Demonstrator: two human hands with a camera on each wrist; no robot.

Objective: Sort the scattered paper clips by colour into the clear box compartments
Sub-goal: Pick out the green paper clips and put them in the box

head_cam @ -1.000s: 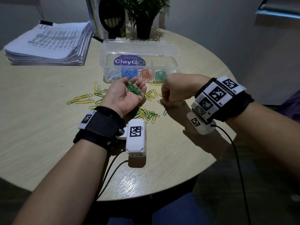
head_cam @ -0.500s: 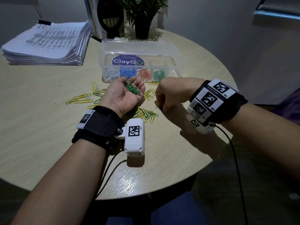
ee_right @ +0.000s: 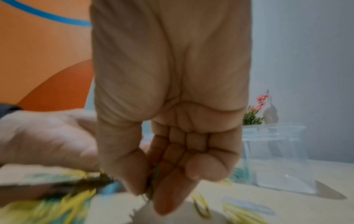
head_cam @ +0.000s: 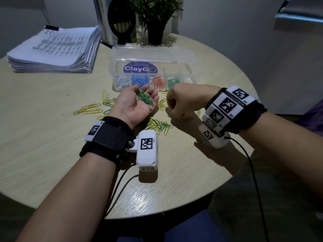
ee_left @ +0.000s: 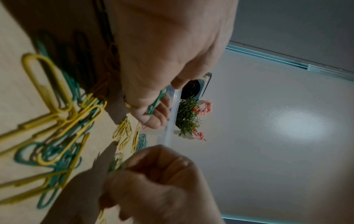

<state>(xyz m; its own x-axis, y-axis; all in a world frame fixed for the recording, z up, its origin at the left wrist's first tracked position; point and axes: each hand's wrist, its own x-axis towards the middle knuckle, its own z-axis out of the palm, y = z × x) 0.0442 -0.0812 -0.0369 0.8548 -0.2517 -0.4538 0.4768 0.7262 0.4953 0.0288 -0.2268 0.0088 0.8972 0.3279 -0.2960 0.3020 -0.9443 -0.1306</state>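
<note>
My left hand (head_cam: 136, 103) is held palm up and cupped above the table, with several green paper clips (head_cam: 145, 99) lying in it. Right beside it, my right hand (head_cam: 174, 105) is curled, thumb and forefinger pinching a green clip (ee_right: 154, 177). Under and around both hands, yellow and green clips (head_cam: 157, 124) lie scattered, with more yellow ones (head_cam: 90, 109) to the left. The clear box (head_cam: 152, 55) stands open just behind the hands. Its compartments hold white (head_cam: 121, 82), blue (head_cam: 140, 80), red (head_cam: 158, 82) and green clips (head_cam: 173, 81); the rightmost compartment looks empty.
A thick stack of printed paper (head_cam: 56, 49) lies at the back left. A potted plant (head_cam: 155, 30) and a black object (head_cam: 122, 23) stand behind the box. The round table's edge (head_cam: 244, 154) curves close under my right forearm. Cables trail from both wrist cameras.
My right hand has moved a little left, closer to the left palm, still pinched. The left hand has stayed palm up with its green clips.
</note>
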